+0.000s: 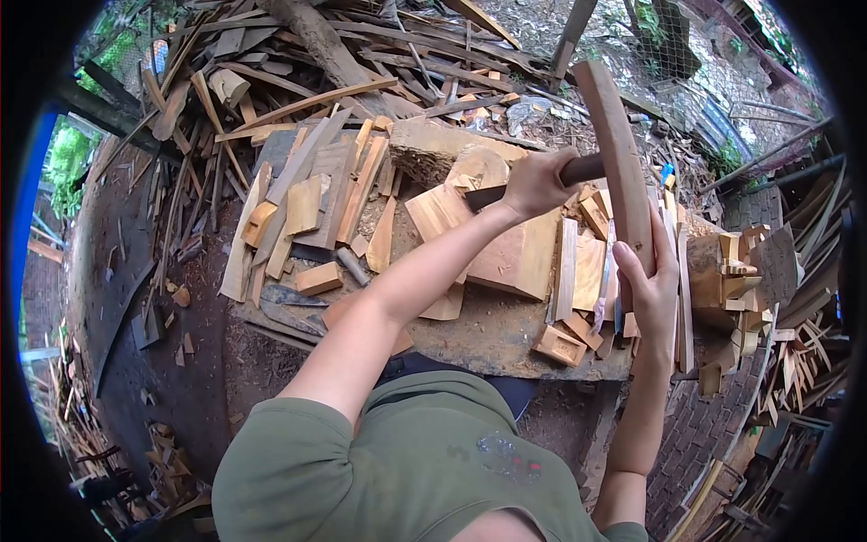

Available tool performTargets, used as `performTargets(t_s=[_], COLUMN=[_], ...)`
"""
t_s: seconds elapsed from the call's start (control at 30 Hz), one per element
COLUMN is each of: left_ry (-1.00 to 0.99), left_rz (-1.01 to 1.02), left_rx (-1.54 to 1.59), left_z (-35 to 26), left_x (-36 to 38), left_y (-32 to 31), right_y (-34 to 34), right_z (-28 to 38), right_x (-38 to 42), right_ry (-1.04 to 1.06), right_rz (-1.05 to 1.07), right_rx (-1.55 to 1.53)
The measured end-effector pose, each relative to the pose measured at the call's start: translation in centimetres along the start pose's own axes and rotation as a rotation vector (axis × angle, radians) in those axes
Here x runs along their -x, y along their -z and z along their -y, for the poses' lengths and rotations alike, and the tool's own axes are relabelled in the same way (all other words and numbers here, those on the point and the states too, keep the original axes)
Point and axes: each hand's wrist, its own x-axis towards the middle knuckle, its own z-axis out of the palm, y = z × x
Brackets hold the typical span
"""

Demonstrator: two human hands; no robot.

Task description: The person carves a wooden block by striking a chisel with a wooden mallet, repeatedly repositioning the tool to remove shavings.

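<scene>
My left hand (pixel 540 183) is closed around a dark, rounded handle (pixel 582 170). On the other side of the fist a dark, narrow part (pixel 486 197) of this tool sticks out over the wooden blocks; its exact kind cannot be told. A long, slightly curved piece of wood (pixel 612 144) rises steeply at the right, and the handle's end meets or passes behind it. Low on that piece, my right hand (pixel 652 280) grips it, thumb on the near side and fingers on the far side. Below the left hand lie a large wooden block (pixel 515 257) and a light block (pixel 438 212).
The worktable (pixel 470 348) carries wooden strips (pixel 366 185), small blocks (pixel 318 279) and a hollowed block (pixel 559 345). A heap of scrap wood (pixel 361 54) lies beyond it. Stacked wooden pieces (pixel 736 280) stand at the right, with wire mesh (pixel 673 45) behind.
</scene>
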Motion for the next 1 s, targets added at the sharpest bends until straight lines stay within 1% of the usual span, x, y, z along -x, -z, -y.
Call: performTargets(t_s=[0.03, 0.07, 0.1, 0.17, 0.2, 0.23, 0.3, 0.37, 0.4, 0.5, 0.53, 0.63, 0.67, 0.73, 0.83, 0.87, 0.93, 0.97, 1.0], left_ry=[0.0, 0.009, 0.02, 0.107, 0.178, 0.248, 0.356, 0.378, 0.311, 0.305, 0.249, 0.2, 0.201, 0.136, 0.118, 0.077, 0.07, 0.079, 0.081], left_rz=[0.002, -0.043, -0.086, -0.228, -0.3, -0.374, -0.465, -0.543, -0.555, -0.491, -0.472, -0.365, -0.364, -0.324, -0.279, -0.279, -0.229, -0.212, -0.185], left_rx=[0.005, 0.056, 0.105, 0.163, 0.216, 0.271, 0.436, 0.548, 0.58, 0.557, 0.48, 0.428, 0.433, 0.316, 0.255, 0.197, 0.147, 0.148, 0.107], left_z=[0.4, 1.0, 1.9, 1.9, 3.2, 4.2, 4.1, 2.5, 2.6, 1.5, 2.6, 3.2, 3.4, 2.5, 1.5, 1.5, 1.5, 1.9, 1.8], left_x=[-0.1, -0.6, -1.1, -2.6, -3.3, -3.8, -4.2, -4.4, -4.7, -4.2, -4.0, -3.5, -3.3, -2.9, -2.7, -2.8, -2.9, -3.0, -3.1], left_y=[0.1, 0.4, 0.7, 3.4, 4.5, 5.5, 8.4, 10.4, 10.9, 10.1, 9.2, 7.2, 6.6, 5.8, 5.2, 4.9, 4.1, 3.4, 2.9], right_y=[0.2, 0.0, 0.1, -0.1, -0.1, -0.2, -1.1, -1.9, -2.3, -3.2, -3.2, -3.1, -3.1, -3.0, -2.8, -2.6, -1.9, -1.0, -0.7], right_z=[-0.8, -1.3, -1.0, 0.1, 0.0, -0.4, -2.1, -3.0, -2.9, -2.9, -2.9, -3.0, -2.6, -2.5, -2.3, -2.2, -1.5, -0.3, 0.1], right_x=[0.3, 0.7, 1.1, 2.1, 2.5, 3.0, 4.0, 4.6, 4.9, 5.3, 5.3, 5.6, 5.7, 5.9, 5.8, 5.7, 5.1, 4.7, 4.0], right_ry=[-0.029, -0.031, -0.036, -0.254, -0.29, -0.296, -0.273, -0.262, -0.28, -0.306, -0.304, -0.297, -0.298, -0.289, -0.306, -0.306, -0.263, -0.303, -0.236], right_rz=[0.012, -0.035, -0.034, -0.077, -0.059, -0.073, -0.055, -0.073, -0.073, -0.068, -0.047, -0.02, -0.011, -0.008, -0.011, -0.004, -0.048, -0.033, -0.123], right_rx=[-0.122, -0.117, -0.116, -0.339, -0.357, -0.36, -0.443, -0.426, -0.45, -0.488, -0.455, -0.385, -0.39, -0.357, -0.37, -0.371, -0.345, -0.41, -0.453])
